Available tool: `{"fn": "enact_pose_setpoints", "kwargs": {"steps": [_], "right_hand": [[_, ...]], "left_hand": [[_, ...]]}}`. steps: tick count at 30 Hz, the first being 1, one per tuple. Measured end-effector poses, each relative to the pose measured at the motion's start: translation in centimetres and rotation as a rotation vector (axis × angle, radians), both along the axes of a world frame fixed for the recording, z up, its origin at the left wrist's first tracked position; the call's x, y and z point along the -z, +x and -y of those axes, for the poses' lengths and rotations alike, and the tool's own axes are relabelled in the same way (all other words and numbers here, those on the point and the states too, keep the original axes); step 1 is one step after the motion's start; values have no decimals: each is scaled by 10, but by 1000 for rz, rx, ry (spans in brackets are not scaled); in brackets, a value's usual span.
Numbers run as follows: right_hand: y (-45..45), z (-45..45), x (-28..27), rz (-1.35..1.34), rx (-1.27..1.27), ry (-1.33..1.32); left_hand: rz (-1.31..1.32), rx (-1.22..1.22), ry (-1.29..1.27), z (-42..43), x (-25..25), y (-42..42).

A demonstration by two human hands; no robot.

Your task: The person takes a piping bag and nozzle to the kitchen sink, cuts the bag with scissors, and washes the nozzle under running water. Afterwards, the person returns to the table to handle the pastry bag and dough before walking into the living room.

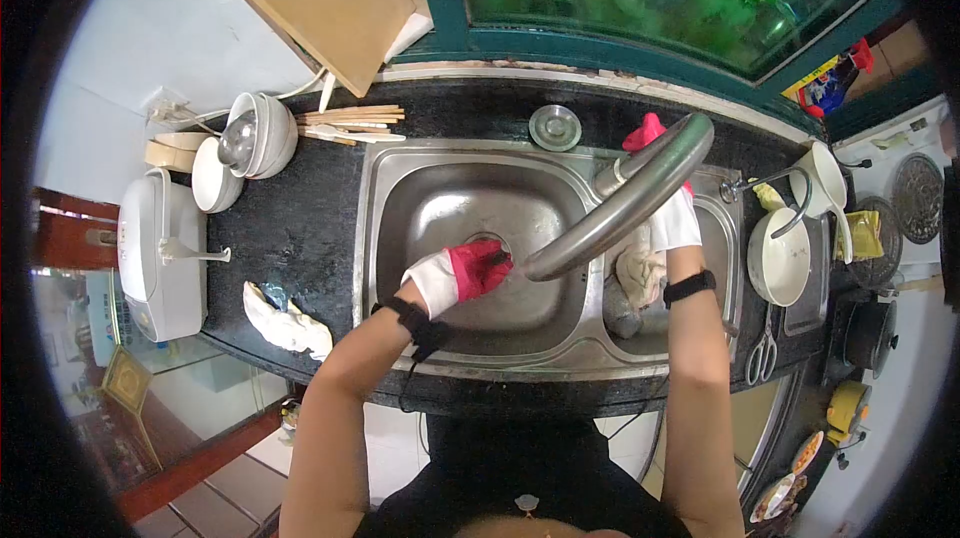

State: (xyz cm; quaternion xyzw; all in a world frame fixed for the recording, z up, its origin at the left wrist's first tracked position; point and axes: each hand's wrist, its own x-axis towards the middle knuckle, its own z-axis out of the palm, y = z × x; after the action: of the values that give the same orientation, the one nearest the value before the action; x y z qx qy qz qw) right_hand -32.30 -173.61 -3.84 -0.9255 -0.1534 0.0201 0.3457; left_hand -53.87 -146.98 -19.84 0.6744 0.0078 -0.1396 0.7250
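My left hand (470,273), in a red and white glove, is over the left sink basin (420,203) close to the drain. Its fingers are curled together; what they hold, if anything, I cannot make out. Across the right side arches the large metal faucet (620,208), its end above the left basin. My right hand (677,223), gloved the same way, reaches behind it. A red fingertip part shows past the faucet's base, but most of those fingers are hidden. Below the right wrist, a pale cloth (640,278) lies in the right basin (712,208).
Stacked bowls (270,138), chopsticks (350,120) and a white rice cooker (165,258) stand left. A crumpled white cloth (285,323) lies near the counter edge. A round metal lid (555,128) sits behind the sink. Rightward are a white pan (780,263) and scissors (762,358).
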Motion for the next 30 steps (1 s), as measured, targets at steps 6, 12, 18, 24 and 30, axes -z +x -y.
{"fn": "enact_pose_setpoints", "kwargs": {"steps": [6, 12, 18, 24, 30], "right_hand": [[-1, -2, -3, -117, 50, -42], [-13, -6, -35, -435, 65, -156], [12, -7, 0, -195, -4, 521], [-27, 22, 44, -343, 73, 924], [-99, -3, 29, -227, 85, 798]], "left_hand": [[-880, -446, -1517, 30, -63, -23], [-867, -369, -1664, 52, -89, -21], [-747, -490, -1582, 66, -105, -14], [-822, -551, -1645, 68, -86, -18], [-592, -622, -1553, 70, -96, -31]]}}
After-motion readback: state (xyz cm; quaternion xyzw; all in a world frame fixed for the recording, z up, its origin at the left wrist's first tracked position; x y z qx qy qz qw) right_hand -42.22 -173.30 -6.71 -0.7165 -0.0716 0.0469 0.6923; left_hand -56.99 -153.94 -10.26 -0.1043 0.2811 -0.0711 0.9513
